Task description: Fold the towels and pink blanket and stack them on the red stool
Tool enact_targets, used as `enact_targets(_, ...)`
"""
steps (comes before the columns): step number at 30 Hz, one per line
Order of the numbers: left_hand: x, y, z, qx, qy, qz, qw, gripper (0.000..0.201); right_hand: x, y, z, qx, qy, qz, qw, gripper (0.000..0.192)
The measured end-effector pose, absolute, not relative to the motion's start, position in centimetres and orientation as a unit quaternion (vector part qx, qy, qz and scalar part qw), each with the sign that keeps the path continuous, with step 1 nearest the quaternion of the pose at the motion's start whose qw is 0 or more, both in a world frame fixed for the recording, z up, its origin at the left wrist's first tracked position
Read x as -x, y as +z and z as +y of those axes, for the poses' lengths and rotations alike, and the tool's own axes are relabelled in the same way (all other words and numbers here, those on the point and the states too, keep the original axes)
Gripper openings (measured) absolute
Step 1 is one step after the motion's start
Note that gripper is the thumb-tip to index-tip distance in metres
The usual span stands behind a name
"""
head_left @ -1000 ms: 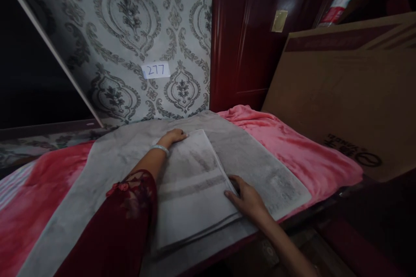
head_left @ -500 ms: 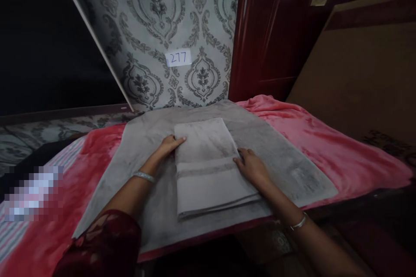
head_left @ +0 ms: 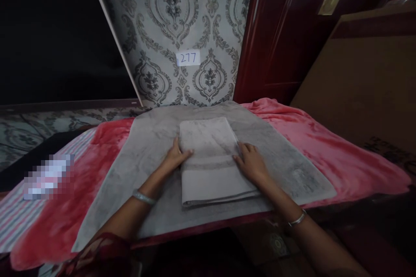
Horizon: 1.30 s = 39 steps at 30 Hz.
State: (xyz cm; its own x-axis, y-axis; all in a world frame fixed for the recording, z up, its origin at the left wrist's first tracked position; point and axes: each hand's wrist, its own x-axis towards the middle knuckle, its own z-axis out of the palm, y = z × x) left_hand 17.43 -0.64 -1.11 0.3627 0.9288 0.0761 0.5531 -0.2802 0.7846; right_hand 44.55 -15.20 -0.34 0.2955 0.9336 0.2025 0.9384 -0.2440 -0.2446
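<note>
A folded grey towel [head_left: 208, 184] lies on a larger grey cloth [head_left: 146, 138] spread out flat, with a darker band across it. My left hand [head_left: 175, 156] is at the towel's left edge, its thumb on top and its index finger stretched along the side. Against the right edge rests my right hand [head_left: 252, 162], thumb on the upper face and fingers pointing away from me. Neither hand is closed around the towel. The undersides of the fingers are hidden.
A red-pink plush blanket [head_left: 325, 151] lies under the grey cloth. At the left are striped fabric [head_left: 19, 220] and a dark screen [head_left: 61, 43]. A cardboard box [head_left: 364, 78] stands at the right, and a patterned wall [head_left: 182, 17] with a numbered label rises behind.
My left hand has slid slightly toward me along the towel's edge and its fingers have spread. My right fingers have straightened. The view has shifted a little left.
</note>
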Motion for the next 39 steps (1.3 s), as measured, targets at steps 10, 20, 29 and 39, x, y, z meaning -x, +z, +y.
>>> enact_targets(10, -16.1, -3.6, -7.9, -0.671, 0.356, 0.464, 0.456, 0.109, -42.2, -1.7, -13.5, 0.758, 0.048, -0.646, 0.074, 0.062)
enact_targets(20, -14.7, -3.2, -10.9, -0.705, 0.328, 0.464, 0.424, 0.118, -39.3, 3.6, -5.1, 0.679, 0.03, -0.731, 0.069, 0.065)
enact_targets(29, -14.4, -5.1, -12.4, -0.703, 0.342, 0.471, 0.407, 0.098, -33.2, 1.2, 4.7, 0.607, 0.072, -0.789, 0.066, 0.067)
enact_targets(39, -14.2, -5.2, -13.0, -0.675, 0.37, 0.482, 0.419, 0.086, -37.2, 1.4, 7.0, 0.626, 0.077, -0.775, 0.035, 0.063)
